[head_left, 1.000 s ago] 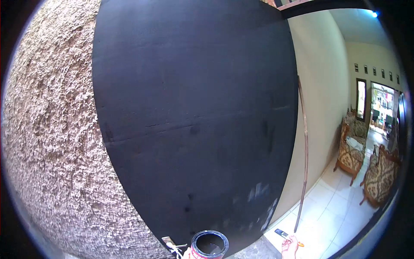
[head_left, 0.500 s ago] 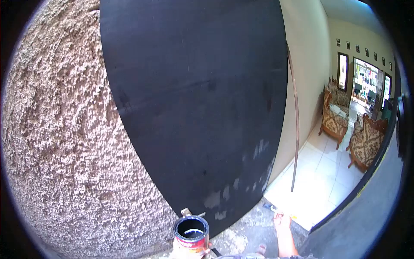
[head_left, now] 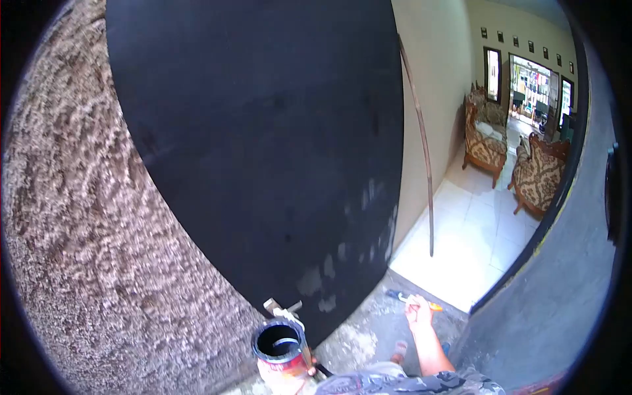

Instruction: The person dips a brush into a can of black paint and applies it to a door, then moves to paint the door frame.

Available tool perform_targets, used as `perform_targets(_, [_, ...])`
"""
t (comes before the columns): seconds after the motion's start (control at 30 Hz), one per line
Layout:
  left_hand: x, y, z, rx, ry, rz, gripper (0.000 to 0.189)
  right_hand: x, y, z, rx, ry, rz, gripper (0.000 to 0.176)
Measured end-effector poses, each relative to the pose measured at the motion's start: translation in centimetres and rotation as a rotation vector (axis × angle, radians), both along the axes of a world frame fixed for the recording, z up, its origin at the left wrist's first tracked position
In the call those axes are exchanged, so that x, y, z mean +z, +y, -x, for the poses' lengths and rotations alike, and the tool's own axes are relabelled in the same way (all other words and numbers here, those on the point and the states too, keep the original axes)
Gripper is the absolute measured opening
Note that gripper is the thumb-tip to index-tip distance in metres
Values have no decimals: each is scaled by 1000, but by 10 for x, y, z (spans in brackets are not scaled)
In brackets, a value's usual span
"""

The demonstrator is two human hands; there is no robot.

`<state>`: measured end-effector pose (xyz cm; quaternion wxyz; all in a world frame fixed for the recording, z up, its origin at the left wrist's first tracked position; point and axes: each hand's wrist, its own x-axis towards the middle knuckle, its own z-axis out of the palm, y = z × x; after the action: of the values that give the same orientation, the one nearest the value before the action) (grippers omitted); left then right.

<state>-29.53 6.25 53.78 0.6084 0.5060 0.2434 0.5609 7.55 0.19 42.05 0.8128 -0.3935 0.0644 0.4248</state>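
An open paint can (head_left: 282,361) with a red label and a dark-smeared rim is in my left hand (head_left: 311,370), low in the view. The hand is mostly hidden, with fingertips showing at the can's right side. Dark paint and a pale reflection show inside. My right hand (head_left: 419,313) is closed around a paintbrush (head_left: 397,295), whose orange handle end sticks out to the right and whose dark bristles point left. The brush is apart from the tall black panel (head_left: 263,145), which has pale grey patches near its lower right edge.
Rough textured wall (head_left: 79,217) rises at left. A thin wooden stick (head_left: 424,148) leans by the cream wall beside the doorway. Beyond the white tiled floor (head_left: 454,217) stand two patterned armchairs (head_left: 486,141). A grey wall (head_left: 553,283) borders the right side.
The view has turned right and downward, so the panel and room sit further left and higher. My right hand has risen in the view, and the brush shows more plainly.
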Motion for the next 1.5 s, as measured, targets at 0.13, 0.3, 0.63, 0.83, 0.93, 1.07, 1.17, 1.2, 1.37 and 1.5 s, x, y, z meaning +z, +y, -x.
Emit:
perform_targets(0.13, [-16,-46,12,47,44,-20,58,-15,-7,2,41,-60,-52,14])
perform_targets(0.3, [-13,-90,26,86,119,-91,56,-14,-15,12,52,2,57,7])
perform_targets(0.63, [-17,-124,54,-3,-635,724,78,-57,-9,50,76,-10,150,30])
perform_targets(0.83, [-14,-135,63,75,-585,728,82,-73,-4,74,123,67,162,31])
perform_targets(0.93, [-17,-140,70,69,-633,726,82,-81,2,77,135,85,169,32])
perform_targets(1.07, [-20,-135,72,35,-610,734,84,-94,22,78,122,81,94,34])
perform_targets(1.17, [-21,-133,68,12,-536,723,81,-90,49,84,89,70,72,34])
perform_targets(1.2, [-20,-130,64,12,-529,724,81,-69,64,89,100,68,34,34])
perform_targets(1.37, [-14,-125,48,-63,-575,708,81,80,158,103,70,-50,-406,30])
perform_targets(1.5, [-16,-130,52,-43,-601,746,81,138,198,110,-2,-151,-600,25])
